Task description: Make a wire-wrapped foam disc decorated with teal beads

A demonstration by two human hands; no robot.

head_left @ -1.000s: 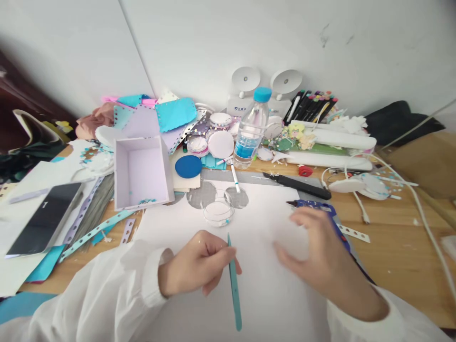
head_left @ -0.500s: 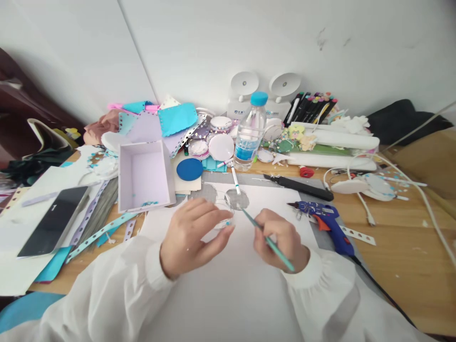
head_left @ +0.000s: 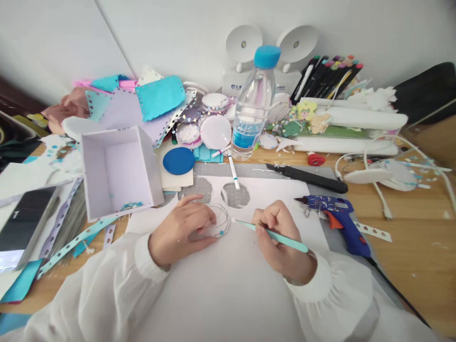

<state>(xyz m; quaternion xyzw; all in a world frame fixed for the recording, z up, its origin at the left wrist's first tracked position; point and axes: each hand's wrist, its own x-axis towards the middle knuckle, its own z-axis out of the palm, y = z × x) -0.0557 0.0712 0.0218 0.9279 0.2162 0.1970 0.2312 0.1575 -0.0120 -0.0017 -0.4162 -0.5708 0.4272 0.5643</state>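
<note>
My right hand (head_left: 280,237) is closed around what look like slim teal tweezers (head_left: 285,241). Their thin tip points left, with a small white bit at its end. Over the white sheet (head_left: 199,289), my left hand (head_left: 183,228) has its fingers and thumb around the left side of a clear round disc (head_left: 215,232). Thin pale lines run along the disc's rim, and a small blue piece sits near its lower right edge. The tweezers' tip is just right of the disc, apart from it. My left fingers hide part of the disc.
Behind the sheet stand a water bottle (head_left: 251,111) and an open pale lilac box (head_left: 119,171). A white marker (head_left: 233,170) lies near cut-out holes. Rightward are a black utility knife (head_left: 309,179), a blue glue gun (head_left: 337,218) and cables. A phone (head_left: 26,221) lies left.
My left fingers have come down around the disc. The tweezers have tilted flatter, their tip now beside the disc. The whole view has shifted closer.
</note>
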